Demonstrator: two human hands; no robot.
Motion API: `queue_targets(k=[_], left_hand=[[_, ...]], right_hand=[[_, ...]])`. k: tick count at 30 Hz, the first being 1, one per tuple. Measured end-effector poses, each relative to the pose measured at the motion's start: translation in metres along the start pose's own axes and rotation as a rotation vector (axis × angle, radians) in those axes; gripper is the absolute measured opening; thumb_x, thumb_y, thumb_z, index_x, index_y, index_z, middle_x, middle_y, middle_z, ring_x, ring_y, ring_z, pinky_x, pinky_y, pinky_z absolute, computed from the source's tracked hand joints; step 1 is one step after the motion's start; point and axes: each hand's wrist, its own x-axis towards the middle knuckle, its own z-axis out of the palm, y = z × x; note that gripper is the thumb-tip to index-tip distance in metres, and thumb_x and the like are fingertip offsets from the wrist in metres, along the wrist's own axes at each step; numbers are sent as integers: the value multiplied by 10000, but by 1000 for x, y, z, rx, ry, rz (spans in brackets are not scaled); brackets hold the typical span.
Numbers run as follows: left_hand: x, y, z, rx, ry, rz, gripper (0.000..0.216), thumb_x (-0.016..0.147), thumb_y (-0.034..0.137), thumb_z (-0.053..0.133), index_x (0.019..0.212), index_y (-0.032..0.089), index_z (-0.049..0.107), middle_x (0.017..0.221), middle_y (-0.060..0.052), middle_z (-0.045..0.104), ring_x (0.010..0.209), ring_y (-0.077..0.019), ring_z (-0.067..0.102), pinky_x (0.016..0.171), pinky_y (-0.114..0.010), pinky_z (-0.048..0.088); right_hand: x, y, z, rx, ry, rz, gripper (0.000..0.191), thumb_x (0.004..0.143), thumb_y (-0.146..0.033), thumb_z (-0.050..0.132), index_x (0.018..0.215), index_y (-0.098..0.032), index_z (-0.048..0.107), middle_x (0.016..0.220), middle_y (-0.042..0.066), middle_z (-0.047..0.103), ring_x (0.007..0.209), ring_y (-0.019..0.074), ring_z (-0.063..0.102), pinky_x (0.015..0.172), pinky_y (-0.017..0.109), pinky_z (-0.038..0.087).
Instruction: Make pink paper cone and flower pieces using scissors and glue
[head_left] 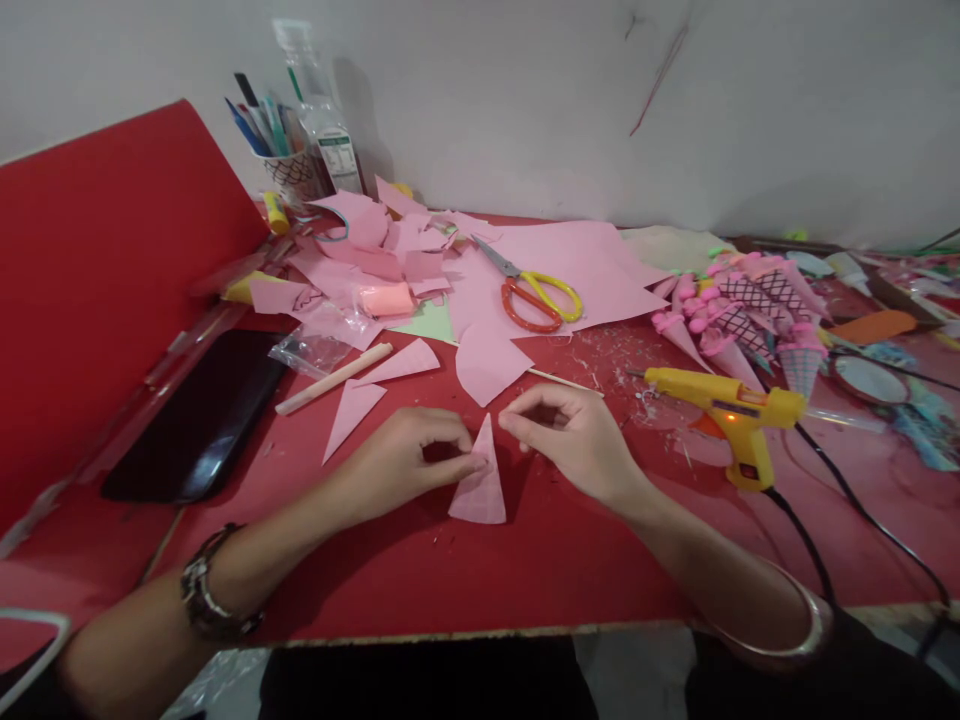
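Note:
A small pink paper cone (481, 485) lies on the red table (525, 570), its tip pointing away from me. My left hand (409, 460) pinches the cone's left edge near the tip with thumb and fingers closed. My right hand (574, 435) hovers just right of the tip, fingers curled in a pinch, and nothing shows between them. Two flat pink paper triangles (375, 385) lie just beyond my left hand.
A yellow glue gun (731, 415) with a black cord stands at the right. Scissors (536, 295) rest on pink paper sheets (585, 265). Finished paper cones (742, 310) pile at the right rear. A black phone (199, 420), a wooden stick (334, 378) and a pen cup (289, 175) are at the left.

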Motion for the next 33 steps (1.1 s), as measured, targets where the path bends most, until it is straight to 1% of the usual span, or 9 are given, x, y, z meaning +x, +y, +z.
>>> queue_targets(k=[3,7,10,16,18,22,26,27,33], left_hand=[[-1,-1,0,5,0,1,251,775,225,517,534,152,509,512,50,484,515,-74,445,538,-191,331],[-1,-3,0,4,-1,18,242,777,227,518,547,153,508,520,50,486,515,-72,446,535,-188,333],[-1,-4,1,3,-1,26,237,778,229,517,554,153,508,521,51,483,514,-71,443,536,-187,335],[-1,-4,1,1,-16,2,251,782,248,504,549,153,505,528,45,480,519,-76,441,532,-190,339],[-1,-5,1,-4,-17,8,254,785,247,502,549,152,501,525,47,476,516,-75,439,530,-189,338],[-2,-7,4,-3,-17,38,248,780,252,519,556,151,491,527,51,462,508,-70,426,513,-183,327],[-3,-7,5,-15,-56,56,255,788,260,510,562,149,476,544,49,464,512,-70,419,506,-181,322],[-3,-7,5,-22,-72,58,244,794,254,503,575,148,481,558,46,478,521,-69,427,512,-180,326],[-3,-7,5,-7,-104,62,245,799,233,501,572,146,468,557,52,463,517,-62,417,513,-172,312]], right_hand=[[0,-2,0,-40,24,-12,150,687,-227,607,583,-159,524,486,-51,527,412,48,464,412,172,364],[0,-4,0,-19,36,-14,317,803,-300,446,513,-182,394,431,-65,455,361,35,413,390,165,340],[0,-2,0,-15,1,-14,399,832,-353,381,470,-188,352,404,-59,429,341,33,389,377,166,328],[0,-1,3,45,-30,-7,220,747,-321,538,600,-175,462,526,-50,516,412,41,455,415,166,372],[0,-1,2,51,-54,-15,182,759,-294,519,628,-171,492,548,-41,535,421,44,463,424,171,380],[-2,0,4,38,-126,-62,325,836,-322,368,611,-163,540,562,-12,547,448,53,462,452,189,387],[-4,2,6,-11,-198,-65,102,735,-265,550,758,-168,569,691,-13,589,574,69,505,527,189,405],[-4,2,7,-18,-213,-60,101,710,-239,580,781,-169,568,717,-13,597,606,73,515,552,189,410],[-3,2,6,7,-233,-23,68,718,-217,566,675,-164,576,660,-19,600,612,81,522,580,205,402]])
